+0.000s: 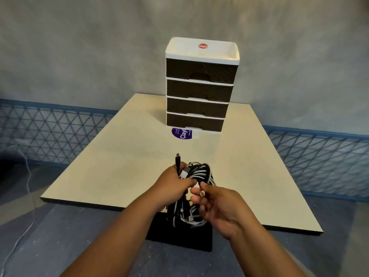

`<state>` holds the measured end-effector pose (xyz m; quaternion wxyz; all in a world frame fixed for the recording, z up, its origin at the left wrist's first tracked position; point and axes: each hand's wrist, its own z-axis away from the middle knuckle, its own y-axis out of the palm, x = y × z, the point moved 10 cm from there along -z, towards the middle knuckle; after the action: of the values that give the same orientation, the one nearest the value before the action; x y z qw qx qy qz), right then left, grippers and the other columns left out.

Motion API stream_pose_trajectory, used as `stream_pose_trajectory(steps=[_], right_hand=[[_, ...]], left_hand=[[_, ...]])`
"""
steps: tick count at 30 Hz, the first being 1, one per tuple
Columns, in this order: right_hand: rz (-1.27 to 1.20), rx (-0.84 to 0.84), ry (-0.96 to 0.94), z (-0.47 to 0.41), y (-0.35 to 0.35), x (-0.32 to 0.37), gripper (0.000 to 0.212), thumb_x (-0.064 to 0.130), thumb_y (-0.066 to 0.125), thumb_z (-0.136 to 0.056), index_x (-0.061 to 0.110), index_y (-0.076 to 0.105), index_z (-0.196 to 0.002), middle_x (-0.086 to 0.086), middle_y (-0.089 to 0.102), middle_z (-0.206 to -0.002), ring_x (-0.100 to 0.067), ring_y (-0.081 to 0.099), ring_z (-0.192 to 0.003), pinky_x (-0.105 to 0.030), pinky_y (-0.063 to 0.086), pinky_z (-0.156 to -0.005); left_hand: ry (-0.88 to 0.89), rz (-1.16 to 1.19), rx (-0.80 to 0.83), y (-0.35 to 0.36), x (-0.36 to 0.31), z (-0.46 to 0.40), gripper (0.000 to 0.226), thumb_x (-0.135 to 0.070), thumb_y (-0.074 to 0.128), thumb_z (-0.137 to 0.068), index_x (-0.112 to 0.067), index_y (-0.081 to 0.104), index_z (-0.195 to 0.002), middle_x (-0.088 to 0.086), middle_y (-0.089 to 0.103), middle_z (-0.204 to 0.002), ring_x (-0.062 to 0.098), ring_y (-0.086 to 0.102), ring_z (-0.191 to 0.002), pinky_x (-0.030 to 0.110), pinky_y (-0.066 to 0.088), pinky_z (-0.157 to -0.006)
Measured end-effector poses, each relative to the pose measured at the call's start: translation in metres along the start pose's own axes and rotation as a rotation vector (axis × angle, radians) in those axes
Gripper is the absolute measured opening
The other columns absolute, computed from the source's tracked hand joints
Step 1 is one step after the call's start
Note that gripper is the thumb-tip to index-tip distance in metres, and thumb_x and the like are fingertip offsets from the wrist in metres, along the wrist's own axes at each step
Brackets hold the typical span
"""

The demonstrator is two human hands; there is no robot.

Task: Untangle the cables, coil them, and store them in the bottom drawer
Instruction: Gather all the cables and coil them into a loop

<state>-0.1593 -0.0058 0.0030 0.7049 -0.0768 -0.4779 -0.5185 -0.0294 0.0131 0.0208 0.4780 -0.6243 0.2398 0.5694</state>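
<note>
The left hand (173, 183) grips a bundle of black and white cables (196, 174) held above the near edge of the cream table (123, 156), with loose loops hanging below it. The right hand (217, 206) has its fingers curled around the hanging loops on the bundle's right side. The four-drawer unit (199, 86) stands at the table's far side, its bottom drawer (194, 121) closed.

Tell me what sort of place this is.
Likely a makeshift indoor work spot, not a proper office: a bare board as tabletop, a small drawer unit against a plain grey wall, blue mesh fencing behind.
</note>
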Motion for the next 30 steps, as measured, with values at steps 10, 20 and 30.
stream_pose_trajectory(steps=[10, 20, 30], right_hand=[[0.06, 0.125, -0.167, -0.036, 0.006, 0.027, 0.027, 0.011, 0.034, -0.1, 0.003, 0.055, -0.114, -0.021, 0.072, -0.104, -0.027, 0.073, -0.09, -0.029, 0.048, -0.071], [1.185, -0.147, -0.591, -0.103, 0.03, 0.084, 0.022, 0.043, 0.066, -0.088, 0.035, 0.068, -0.068, 0.007, 0.063, -0.066, -0.006, 0.059, -0.061, -0.027, 0.043, -0.058], [1.265, -0.152, -0.535, -0.171, 0.041, 0.061, 0.049, 0.029, 0.047, -0.082, 0.025, 0.059, -0.129, 0.005, 0.062, -0.125, -0.016, 0.055, -0.118, -0.035, 0.044, -0.1]], left_hand=[[-0.165, 0.293, 0.067, 0.006, 0.03, -0.031, 0.016, -0.007, 0.061, -0.086, -0.018, 0.072, -0.088, 0.004, 0.067, -0.078, 0.018, 0.061, -0.072, 0.029, 0.049, -0.066], [-0.336, 0.246, 0.204, -0.022, 0.072, -0.093, 0.01, -0.011, 0.059, -0.083, -0.012, 0.067, -0.089, 0.006, 0.061, -0.071, 0.015, 0.056, -0.057, 0.025, 0.047, -0.056], [-0.154, -0.047, 0.129, -0.034, 0.086, -0.127, 0.02, -0.03, 0.061, -0.083, -0.023, 0.057, -0.101, -0.002, 0.067, -0.091, 0.014, 0.064, -0.084, 0.028, 0.052, -0.08]])
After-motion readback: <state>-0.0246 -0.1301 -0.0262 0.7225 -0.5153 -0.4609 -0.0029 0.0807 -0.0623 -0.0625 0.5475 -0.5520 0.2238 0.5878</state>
